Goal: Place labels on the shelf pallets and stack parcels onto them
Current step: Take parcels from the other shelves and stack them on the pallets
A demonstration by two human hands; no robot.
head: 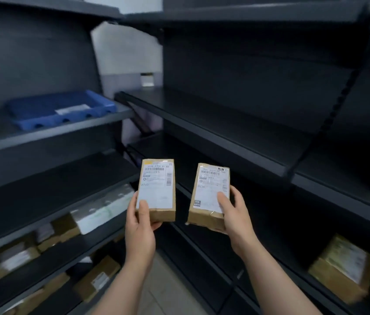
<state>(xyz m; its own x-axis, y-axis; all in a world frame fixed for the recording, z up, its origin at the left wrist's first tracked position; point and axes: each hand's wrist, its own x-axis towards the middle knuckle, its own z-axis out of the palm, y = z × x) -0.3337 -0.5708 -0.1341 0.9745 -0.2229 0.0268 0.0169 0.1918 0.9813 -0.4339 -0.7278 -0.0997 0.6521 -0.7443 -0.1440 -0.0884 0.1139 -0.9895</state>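
The left parcel [156,189] was clasped at its lower end by the left grip [141,226], the right parcel [210,196] likewise by the right grip [236,214]; both long axes were pointed up and away. The blue pallet [61,112] was set on a shelf [50,133] up-left, lengthwise along it, nearer the left grip.

Only the person's two arms show. The left hand [140,226] and the right hand [234,215] are bare, with slim fingers and rounded thumbs. The thumb nails look short and plain, though the picture is too soft to be sure. The left forearm [129,280] and the right forearm [277,280] are bare too, smooth along the whole stretch in view, from wrist to the lower edge. Whether a sleeve begins higher up cannot be told.
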